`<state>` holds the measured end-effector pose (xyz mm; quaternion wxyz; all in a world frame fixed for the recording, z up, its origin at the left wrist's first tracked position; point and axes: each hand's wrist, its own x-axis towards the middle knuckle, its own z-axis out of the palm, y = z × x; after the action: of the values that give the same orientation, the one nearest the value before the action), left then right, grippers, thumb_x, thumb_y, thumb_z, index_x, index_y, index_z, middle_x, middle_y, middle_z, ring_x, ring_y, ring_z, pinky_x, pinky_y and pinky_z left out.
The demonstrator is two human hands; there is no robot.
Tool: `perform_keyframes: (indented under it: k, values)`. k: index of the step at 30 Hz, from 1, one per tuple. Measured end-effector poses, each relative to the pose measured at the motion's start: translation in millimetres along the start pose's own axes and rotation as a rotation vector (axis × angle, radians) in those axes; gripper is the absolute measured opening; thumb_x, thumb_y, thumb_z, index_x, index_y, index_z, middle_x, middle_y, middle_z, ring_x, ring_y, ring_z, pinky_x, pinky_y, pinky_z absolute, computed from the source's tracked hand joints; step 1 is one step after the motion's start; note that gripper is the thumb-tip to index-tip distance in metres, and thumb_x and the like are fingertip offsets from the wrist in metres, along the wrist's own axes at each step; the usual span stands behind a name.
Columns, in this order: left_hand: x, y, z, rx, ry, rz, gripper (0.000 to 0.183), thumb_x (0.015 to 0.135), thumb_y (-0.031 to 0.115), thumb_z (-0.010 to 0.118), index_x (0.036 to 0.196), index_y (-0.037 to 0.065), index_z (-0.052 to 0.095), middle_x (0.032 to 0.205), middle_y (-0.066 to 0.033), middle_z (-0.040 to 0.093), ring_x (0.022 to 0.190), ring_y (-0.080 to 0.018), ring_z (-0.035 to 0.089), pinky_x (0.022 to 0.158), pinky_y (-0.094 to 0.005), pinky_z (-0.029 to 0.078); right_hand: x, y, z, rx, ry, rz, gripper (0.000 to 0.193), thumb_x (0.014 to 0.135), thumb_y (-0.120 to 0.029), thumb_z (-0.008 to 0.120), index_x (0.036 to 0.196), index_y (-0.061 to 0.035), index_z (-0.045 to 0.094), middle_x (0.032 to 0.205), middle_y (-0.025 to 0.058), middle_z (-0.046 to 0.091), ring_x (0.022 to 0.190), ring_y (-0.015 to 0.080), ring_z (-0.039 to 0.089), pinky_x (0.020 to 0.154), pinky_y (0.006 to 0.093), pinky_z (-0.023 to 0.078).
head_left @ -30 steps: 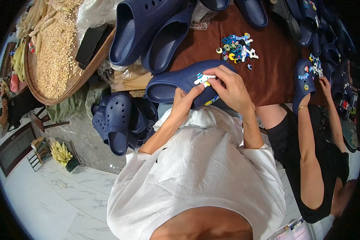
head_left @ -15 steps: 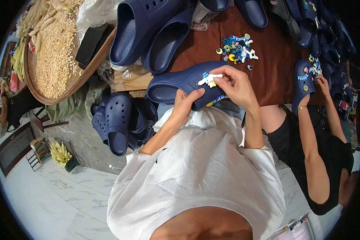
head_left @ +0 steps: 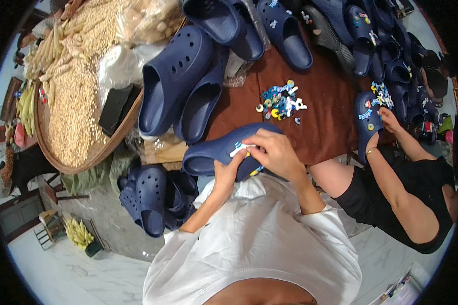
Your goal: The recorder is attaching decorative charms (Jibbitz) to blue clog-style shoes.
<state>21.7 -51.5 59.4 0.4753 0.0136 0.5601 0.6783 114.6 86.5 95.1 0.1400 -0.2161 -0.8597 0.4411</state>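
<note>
A navy clog [head_left: 203,157] lies sideways in front of me, its open heel end toward the left. My left hand [head_left: 225,177] grips its near side, the thumb up against a small white shoe charm [head_left: 239,147] on the upper. Fingers of my right hand [head_left: 277,155] pinch that charm from the right and cover part of it. A blue and yellow charm [head_left: 256,171] shows lower on the same clog. Beyond it, a pile of small colourful charms [head_left: 281,100] lies on the brown cloth [head_left: 328,117].
More navy clogs [head_left: 175,71] stand at the back left, and others [head_left: 151,198] hang together low on the left. A round tray of grain [head_left: 68,122] sits far left. At right, a co-worker's hands [head_left: 389,121] work on another decorated clog [head_left: 364,118].
The whole view has shifted, so the table's far side shows more. My right fingers have closed further over the white charm, and my left thumb has come up against it.
</note>
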Motion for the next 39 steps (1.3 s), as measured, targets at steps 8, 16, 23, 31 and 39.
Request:
perform_keyframes:
  k: [8, 16, 23, 31, 39]
  values:
    - [3.3, -4.3, 1.3, -0.018, 0.078, -0.061, 0.026, 0.088, 0.010, 0.066, 0.112, 0.004, 0.059, 0.101, -0.0048, 0.066, 0.090, -0.0158, 0.065, 0.080, -0.0302, 0.053, 1.7, -5.2, -0.4, -0.179, -0.039, -0.089, 0.020, 0.083, -0.013, 0.068, 0.101, -0.0050, 0.074, 0.083, 0.0101, 0.061, 0.081, 0.0294, 0.062, 0.072, 0.0401, 0.049]
    - [13.5, -9.1, -6.6, -0.010, 0.012, -0.096, 0.033, 0.090, 0.014, 0.067, 0.119, 0.003, 0.057, 0.111, -0.0058, 0.064, 0.098, -0.0151, 0.063, 0.085, -0.0302, 0.051, 11.8, 1.1, 0.1, -0.108, -0.016, -0.110, 0.008, 0.083, -0.011, 0.067, 0.088, -0.0053, 0.064, 0.082, 0.0096, 0.061, 0.082, 0.0302, 0.063, 0.070, 0.0417, 0.049]
    - [22.2, -11.4, -10.0, -0.134, 0.043, -0.217, 0.034, 0.092, 0.020, 0.068, 0.119, 0.001, 0.057, 0.104, -0.0081, 0.066, 0.091, -0.0176, 0.068, 0.080, -0.0313, 0.056, 0.6, 5.4, 7.9, -0.106, 0.058, -0.170, 0.017, 0.085, -0.009, 0.069, 0.101, -0.0034, 0.069, 0.093, 0.0102, 0.058, 0.084, 0.0284, 0.063, 0.075, 0.0368, 0.051]
    - [14.1, 19.2, 2.8, -0.372, 0.111, -0.224, 0.043, 0.091, 0.020, 0.069, 0.126, 0.001, 0.054, 0.119, -0.0125, 0.065, 0.104, -0.0243, 0.066, 0.093, -0.0409, 0.054, -8.2, 2.7, -21.3, 0.149, 0.427, -0.043, 0.016, 0.087, 0.000, 0.065, 0.103, -0.0042, 0.070, 0.099, 0.0063, 0.060, 0.080, 0.0134, 0.060, 0.065, 0.0255, 0.049]
    - [29.1, 18.3, -24.5, -0.668, -0.049, -0.279, 0.031, 0.085, 0.003, 0.067, 0.114, 0.003, 0.057, 0.107, -0.0077, 0.063, 0.099, -0.0212, 0.060, 0.089, -0.0346, 0.050, 2.1, 59.0, -31.5, 0.049, 0.545, 0.062, 0.015, 0.087, -0.001, 0.065, 0.100, -0.0054, 0.069, 0.093, 0.0052, 0.059, 0.074, 0.0133, 0.059, 0.061, 0.0257, 0.046]
